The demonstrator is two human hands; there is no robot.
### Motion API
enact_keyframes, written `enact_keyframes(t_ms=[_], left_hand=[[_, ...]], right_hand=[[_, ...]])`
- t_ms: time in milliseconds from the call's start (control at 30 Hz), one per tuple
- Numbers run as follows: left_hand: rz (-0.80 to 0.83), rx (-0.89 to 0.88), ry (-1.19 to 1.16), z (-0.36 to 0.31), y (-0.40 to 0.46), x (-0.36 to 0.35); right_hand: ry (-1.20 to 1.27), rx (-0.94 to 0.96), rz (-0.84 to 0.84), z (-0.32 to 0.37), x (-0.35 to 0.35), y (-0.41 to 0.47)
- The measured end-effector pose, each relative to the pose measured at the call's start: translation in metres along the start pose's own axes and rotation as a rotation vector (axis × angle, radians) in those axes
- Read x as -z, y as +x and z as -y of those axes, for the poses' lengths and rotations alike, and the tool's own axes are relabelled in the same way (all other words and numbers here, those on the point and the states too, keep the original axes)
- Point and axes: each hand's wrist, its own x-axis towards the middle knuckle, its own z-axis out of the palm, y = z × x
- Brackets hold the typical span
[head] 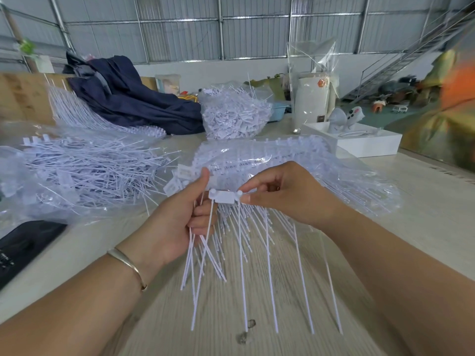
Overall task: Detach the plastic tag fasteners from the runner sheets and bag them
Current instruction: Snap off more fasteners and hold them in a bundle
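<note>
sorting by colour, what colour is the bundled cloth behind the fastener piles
Dark navy blue cloth, clearest in the head view.

no legible text, faint marks on table edge point(460, 173) too blurred to read

Warehouse workshop — corrugated metal walls point(180, 27), steel staircase point(401, 60), worktable point(424, 201).

A corrugated metal wall point(180, 27) with grey framing fills the top of the frame; a metal staircase point(401, 60) climbs at upper right; a pale wood-grain table point(257, 317) spans below.
</note>
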Motion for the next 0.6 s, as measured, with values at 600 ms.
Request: enact_keyframes(t_ms=[600], left_hand=[[0.002, 0.058, 0.108, 0.0016, 0.0008, 0.0031]], right_hand=[[-0.612, 0.065, -0.012, -0.0046, 0.0035, 0.0014]])
